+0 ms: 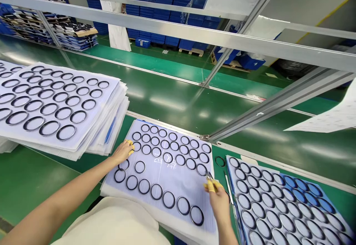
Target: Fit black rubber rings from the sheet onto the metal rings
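Head view: L hand (121, 152), yellow finger cots (129, 147) on its fingertips, sits on upper-left part of a pale lilac plastic sheet (169, 189) carrying rows of thin black rubber rings (156, 184). L grip: fingers bent down, touching sheet just by a ring; can't tell if pinching anything.

R hand (218, 201) at sheet's right edge, lower right of center. R grip clamped on small shiny steel tweezers (208, 176), tips right at/touching a ring near sheet's right edge; can't tell if tips are closed on it. One loose black rubber ring (216, 161) lies on the green conveyor belt (155, 89), just off sheet's upper-right corner, apart from both hands. Thin white stick (228, 187) lies just right of R hand.

Lower right: second sheet of black rings (274, 204), w/ blue patches, near R hand. Left of frame: tall stack of ring sheets (55, 105), well apart from L hand. Aluminum frame rails (178, 28) cross above belt. Far top: person in white coat (114, 18) stands by stacked blue plastic crates (155, 11), well away from both hands.
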Action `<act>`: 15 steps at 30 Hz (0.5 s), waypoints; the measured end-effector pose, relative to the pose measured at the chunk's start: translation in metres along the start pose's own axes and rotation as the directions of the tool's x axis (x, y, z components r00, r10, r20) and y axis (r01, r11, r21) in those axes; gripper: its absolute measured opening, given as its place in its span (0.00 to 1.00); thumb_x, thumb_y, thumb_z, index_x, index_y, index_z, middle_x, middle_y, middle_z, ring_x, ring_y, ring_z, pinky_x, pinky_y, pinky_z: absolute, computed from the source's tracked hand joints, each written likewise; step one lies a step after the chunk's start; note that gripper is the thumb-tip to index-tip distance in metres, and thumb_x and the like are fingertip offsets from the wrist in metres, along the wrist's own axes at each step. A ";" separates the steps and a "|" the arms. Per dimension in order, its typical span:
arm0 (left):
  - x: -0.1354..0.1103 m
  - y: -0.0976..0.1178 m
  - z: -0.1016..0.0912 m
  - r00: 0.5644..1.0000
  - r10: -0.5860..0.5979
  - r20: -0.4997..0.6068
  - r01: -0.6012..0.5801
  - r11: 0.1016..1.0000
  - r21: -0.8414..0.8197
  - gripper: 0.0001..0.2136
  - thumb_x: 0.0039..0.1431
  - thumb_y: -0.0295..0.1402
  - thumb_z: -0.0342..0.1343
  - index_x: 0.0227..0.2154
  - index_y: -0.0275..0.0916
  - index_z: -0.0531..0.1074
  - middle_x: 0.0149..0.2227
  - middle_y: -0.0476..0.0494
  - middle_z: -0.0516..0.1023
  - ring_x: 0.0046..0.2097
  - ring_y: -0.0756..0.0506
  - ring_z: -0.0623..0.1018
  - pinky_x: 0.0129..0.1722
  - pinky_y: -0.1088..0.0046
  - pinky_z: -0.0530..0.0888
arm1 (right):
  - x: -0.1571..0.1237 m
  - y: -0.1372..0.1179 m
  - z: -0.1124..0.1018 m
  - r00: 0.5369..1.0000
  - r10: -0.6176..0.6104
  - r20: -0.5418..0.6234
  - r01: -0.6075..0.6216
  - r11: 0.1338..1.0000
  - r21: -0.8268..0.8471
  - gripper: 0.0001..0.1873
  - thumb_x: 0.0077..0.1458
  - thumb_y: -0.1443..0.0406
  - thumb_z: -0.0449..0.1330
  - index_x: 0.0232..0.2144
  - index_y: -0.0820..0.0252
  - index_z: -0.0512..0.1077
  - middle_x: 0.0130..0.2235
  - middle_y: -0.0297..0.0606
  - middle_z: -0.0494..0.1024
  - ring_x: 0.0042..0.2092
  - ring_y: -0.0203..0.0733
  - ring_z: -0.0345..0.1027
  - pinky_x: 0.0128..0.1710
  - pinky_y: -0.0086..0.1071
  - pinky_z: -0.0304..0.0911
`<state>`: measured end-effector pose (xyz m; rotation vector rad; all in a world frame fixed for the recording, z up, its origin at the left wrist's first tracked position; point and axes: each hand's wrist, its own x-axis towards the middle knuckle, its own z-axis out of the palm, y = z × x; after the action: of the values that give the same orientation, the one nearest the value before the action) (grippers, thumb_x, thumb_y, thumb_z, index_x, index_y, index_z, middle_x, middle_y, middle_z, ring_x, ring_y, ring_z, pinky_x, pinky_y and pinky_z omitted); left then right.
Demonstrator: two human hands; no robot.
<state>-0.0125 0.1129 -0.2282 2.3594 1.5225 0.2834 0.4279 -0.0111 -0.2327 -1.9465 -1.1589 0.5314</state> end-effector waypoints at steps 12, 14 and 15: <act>0.019 0.041 0.009 0.983 0.179 0.039 -0.179 0.984 0.007 0.06 0.61 0.25 0.52 0.36 0.39 0.73 0.42 0.42 0.72 0.47 0.42 0.68 0.48 0.61 0.68 | -0.021 -0.085 0.136 0.845 -0.370 0.386 0.488 0.830 -0.272 0.08 0.61 0.62 0.58 0.35 0.61 0.72 0.40 0.37 0.76 0.41 0.40 0.70 0.43 0.39 0.67; 0.022 0.044 0.012 0.984 0.171 0.055 -0.171 0.985 0.002 0.05 0.59 0.26 0.54 0.36 0.38 0.73 0.41 0.41 0.71 0.46 0.41 0.68 0.47 0.61 0.69 | -0.018 -0.084 0.132 0.841 -0.356 0.407 0.495 0.811 -0.312 0.08 0.61 0.62 0.57 0.35 0.61 0.72 0.39 0.36 0.75 0.39 0.38 0.70 0.41 0.37 0.68; 0.023 0.045 0.014 0.985 0.162 0.058 -0.163 0.987 -0.002 0.04 0.58 0.26 0.55 0.36 0.38 0.72 0.41 0.41 0.70 0.46 0.41 0.68 0.47 0.60 0.68 | -0.016 -0.084 0.130 0.843 -0.348 0.410 0.492 0.806 -0.328 0.08 0.62 0.62 0.57 0.35 0.62 0.72 0.38 0.36 0.75 0.38 0.38 0.70 0.40 0.36 0.68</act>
<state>0.0403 0.1148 -0.2244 2.4762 1.3074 0.2476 0.2862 0.0517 -0.2439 -1.8867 -2.0163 0.3895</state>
